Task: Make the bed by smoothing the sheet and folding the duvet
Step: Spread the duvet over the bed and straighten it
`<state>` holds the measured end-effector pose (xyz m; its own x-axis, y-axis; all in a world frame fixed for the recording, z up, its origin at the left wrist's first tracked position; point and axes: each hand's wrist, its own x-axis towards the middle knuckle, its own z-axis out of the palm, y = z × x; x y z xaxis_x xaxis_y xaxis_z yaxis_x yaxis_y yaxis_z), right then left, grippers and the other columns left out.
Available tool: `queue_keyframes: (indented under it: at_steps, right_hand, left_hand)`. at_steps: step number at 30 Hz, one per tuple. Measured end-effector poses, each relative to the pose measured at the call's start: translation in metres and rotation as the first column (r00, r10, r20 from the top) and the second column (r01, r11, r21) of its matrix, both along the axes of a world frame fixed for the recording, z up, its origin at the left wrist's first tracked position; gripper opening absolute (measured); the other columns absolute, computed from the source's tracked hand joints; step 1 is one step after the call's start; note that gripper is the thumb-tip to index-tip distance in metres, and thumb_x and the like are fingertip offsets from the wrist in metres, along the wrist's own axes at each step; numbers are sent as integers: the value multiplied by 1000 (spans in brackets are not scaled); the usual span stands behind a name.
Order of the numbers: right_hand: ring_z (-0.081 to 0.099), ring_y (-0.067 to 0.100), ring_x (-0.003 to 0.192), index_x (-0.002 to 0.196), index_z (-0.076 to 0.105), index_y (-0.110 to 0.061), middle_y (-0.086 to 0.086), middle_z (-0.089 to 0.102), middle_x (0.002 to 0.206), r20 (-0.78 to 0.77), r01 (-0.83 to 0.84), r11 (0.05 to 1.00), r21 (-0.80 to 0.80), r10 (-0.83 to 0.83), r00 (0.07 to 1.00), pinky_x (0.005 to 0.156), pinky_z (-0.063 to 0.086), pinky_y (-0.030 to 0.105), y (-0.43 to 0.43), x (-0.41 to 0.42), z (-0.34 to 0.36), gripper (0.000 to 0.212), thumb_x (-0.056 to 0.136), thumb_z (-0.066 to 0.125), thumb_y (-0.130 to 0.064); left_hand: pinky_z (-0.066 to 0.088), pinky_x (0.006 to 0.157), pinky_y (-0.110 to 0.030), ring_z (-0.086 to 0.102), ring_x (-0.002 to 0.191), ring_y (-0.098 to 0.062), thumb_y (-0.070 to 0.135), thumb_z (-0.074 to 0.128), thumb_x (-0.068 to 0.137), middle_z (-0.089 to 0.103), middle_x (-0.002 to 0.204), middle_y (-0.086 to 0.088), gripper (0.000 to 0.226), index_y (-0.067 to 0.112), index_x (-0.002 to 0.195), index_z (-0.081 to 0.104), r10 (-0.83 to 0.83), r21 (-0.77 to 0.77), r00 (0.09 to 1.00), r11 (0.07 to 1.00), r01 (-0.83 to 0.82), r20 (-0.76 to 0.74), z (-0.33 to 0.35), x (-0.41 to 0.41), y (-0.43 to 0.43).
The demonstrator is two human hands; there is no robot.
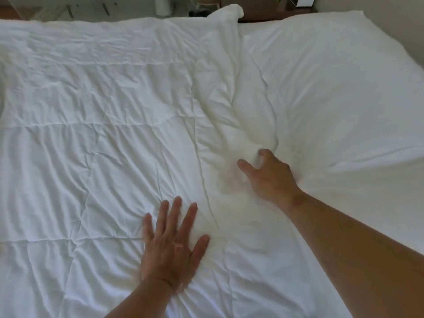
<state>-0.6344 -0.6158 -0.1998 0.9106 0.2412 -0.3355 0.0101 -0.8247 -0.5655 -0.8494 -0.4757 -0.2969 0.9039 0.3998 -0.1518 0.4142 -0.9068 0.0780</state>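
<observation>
A white quilted duvet (91,134) lies spread and wrinkled over the left and middle of the bed. Its right edge is bunched into a thick ridge that runs from the far side toward me. To the right of the ridge the white sheet (344,88) lies bare and smoother. My left hand (172,246) presses flat on the duvet with its fingers spread. My right hand (266,175) reaches further out and grips a fold of the ridge, its fingers curled into the cloth.
Beyond the far edge of the bed lies grey floor with a pale cylinder (163,5) standing on it. A dark wooden bedside table (275,10) stands at the back right with small items on top. One duvet corner (229,11) sticks up at the far edge.
</observation>
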Motion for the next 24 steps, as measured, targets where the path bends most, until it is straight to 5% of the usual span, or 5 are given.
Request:
queue_keyframes:
  at_steps: [7, 12, 19, 22, 24]
  right_hand:
    - [61, 34, 112, 122, 55, -9, 14, 64, 120, -42, 3, 999, -41, -4, 999, 91, 50, 36, 69, 62, -28, 68, 79, 72, -58]
    - [58, 39, 117, 119, 59, -4, 21, 62, 125, 274, 144, 979, -142, -101, 956, 92, 48, 40, 31, 98, -13, 48, 93, 59, -44]
    - [55, 36, 123, 128, 56, -7, 19, 58, 132, 56, 18, 979, -203, -7, 998, 100, 42, 37, 15, 73, -44, 46, 101, 51, -44]
    - [60, 33, 117, 118, 60, -10, 15, 65, 122, 40, 48, 984, -169, -42, 998, 98, 44, 35, 10, 84, -52, 47, 96, 54, -51]
    - [65, 30, 105, 104, 67, -16, 7, 71, 102, 44, 65, 984, -164, -59, 997, 89, 48, 34, 10, 88, -58, 45, 90, 56, -57]
  left_hand:
    - [22, 113, -64, 26, 149, -32, 71, 41, 84, 29, 162, -5, 81, 33, 154, 27, -40, -3, 997, 999, 40, 60, -19, 15, 16]
    - [23, 113, -64, 27, 149, -32, 72, 38, 84, 28, 163, -4, 80, 33, 154, 31, -65, 15, 997, 998, 65, 49, -17, 18, 17]
    - [39, 99, -52, 59, 117, -29, 69, 48, 82, 58, 133, 2, 64, 33, 134, 58, -109, -19, 957, 993, 118, 269, 21, 37, 36]
    - [33, 105, -54, 48, 131, -29, 64, 31, 91, 46, 146, -2, 66, 30, 146, 42, 0, 62, 971, 998, -15, 238, 45, 99, 111]
    - [12, 119, -58, 10, 153, -25, 71, 7, 90, 8, 166, -1, 75, 37, 157, 5, 36, 77, 999, 996, -39, 33, 35, 124, 134]
